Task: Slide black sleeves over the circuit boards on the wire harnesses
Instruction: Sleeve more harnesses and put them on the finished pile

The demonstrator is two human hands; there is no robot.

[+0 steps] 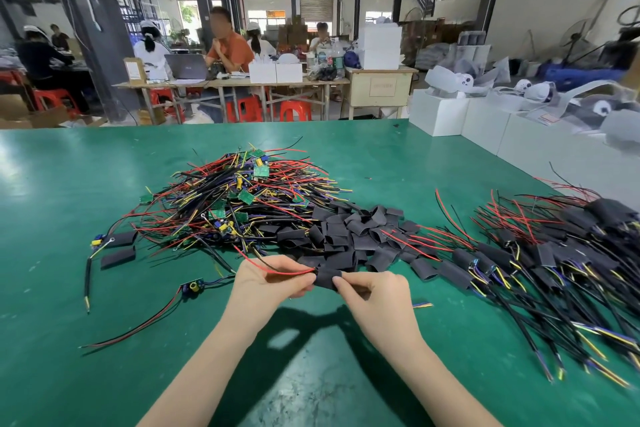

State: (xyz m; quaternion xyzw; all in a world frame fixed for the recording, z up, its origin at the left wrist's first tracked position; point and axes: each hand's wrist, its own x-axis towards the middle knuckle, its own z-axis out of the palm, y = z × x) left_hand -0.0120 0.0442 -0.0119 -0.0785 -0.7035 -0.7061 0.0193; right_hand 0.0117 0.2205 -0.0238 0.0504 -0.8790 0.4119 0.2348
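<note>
I see both hands above a green table point(104, 204): left hand point(268, 279) and right hand point(372, 291) pinch one black sleeve point(325, 278), red wire point(277, 270) trailing left.

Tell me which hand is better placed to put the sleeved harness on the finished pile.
The right hand, probably. It already pinches the black sleeve, and the finished pile lies on its side of the green table. The left hand holds the red wire and would have to cross over.
</note>
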